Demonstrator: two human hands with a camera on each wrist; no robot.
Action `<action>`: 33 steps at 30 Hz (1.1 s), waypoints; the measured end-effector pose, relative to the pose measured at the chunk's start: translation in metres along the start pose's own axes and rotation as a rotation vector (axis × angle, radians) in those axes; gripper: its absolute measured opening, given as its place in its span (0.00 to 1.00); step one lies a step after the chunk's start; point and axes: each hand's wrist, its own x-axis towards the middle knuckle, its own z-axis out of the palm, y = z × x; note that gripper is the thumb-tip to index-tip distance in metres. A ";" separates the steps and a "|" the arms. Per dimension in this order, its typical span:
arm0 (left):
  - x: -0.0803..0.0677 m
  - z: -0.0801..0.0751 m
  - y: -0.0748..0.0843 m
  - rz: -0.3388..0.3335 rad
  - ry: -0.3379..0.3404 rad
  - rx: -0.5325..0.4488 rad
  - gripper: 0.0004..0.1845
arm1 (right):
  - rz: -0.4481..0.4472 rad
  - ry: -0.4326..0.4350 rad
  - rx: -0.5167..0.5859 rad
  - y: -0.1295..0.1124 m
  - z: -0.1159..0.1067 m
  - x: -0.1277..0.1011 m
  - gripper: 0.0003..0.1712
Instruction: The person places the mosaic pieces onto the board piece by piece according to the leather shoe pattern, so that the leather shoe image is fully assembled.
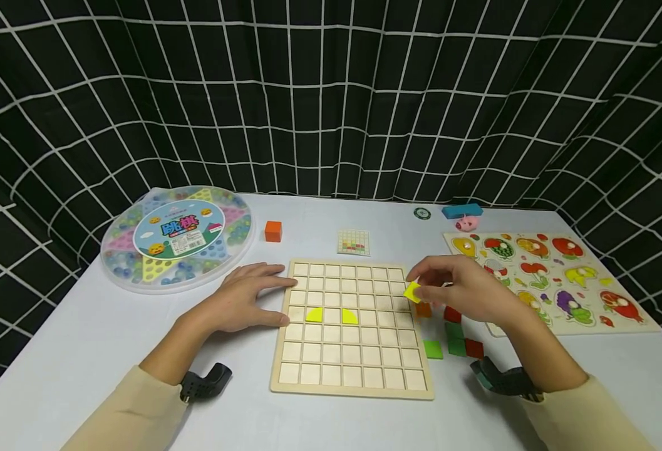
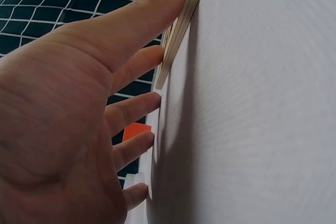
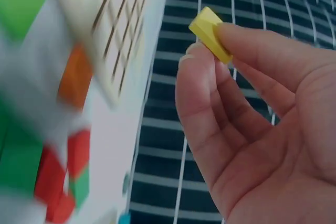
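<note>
Head view: right hand [image 1: 466,291] pinches a yellow tile [image 1: 412,292] by its fingertips, so it could slip onto the grid board [image 1: 353,329], which the flat, relaxed left hand [image 1: 240,300] only loosely braces.

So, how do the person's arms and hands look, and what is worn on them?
Both hands are bare: the left hand and the right hand. Each arm has a long cream sleeve. A dark camera unit is strapped at each wrist. No rings or gloves show.
</note>
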 end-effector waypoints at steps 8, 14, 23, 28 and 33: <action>0.000 0.000 0.002 0.009 -0.008 0.010 0.36 | -0.031 -0.097 0.107 -0.032 0.033 0.022 0.11; 0.000 0.000 0.004 0.013 0.002 0.011 0.36 | -0.088 -0.154 0.112 -0.048 0.067 0.035 0.07; -0.001 0.001 0.004 0.000 -0.007 0.013 0.36 | -0.069 -0.220 0.052 -0.066 0.095 0.043 0.09; -0.001 0.000 0.003 -0.008 -0.008 0.013 0.36 | -0.054 -0.217 0.010 -0.070 0.100 0.043 0.10; -0.001 -0.001 0.002 -0.011 -0.006 0.011 0.36 | -0.104 -0.192 -0.081 -0.072 0.103 0.042 0.11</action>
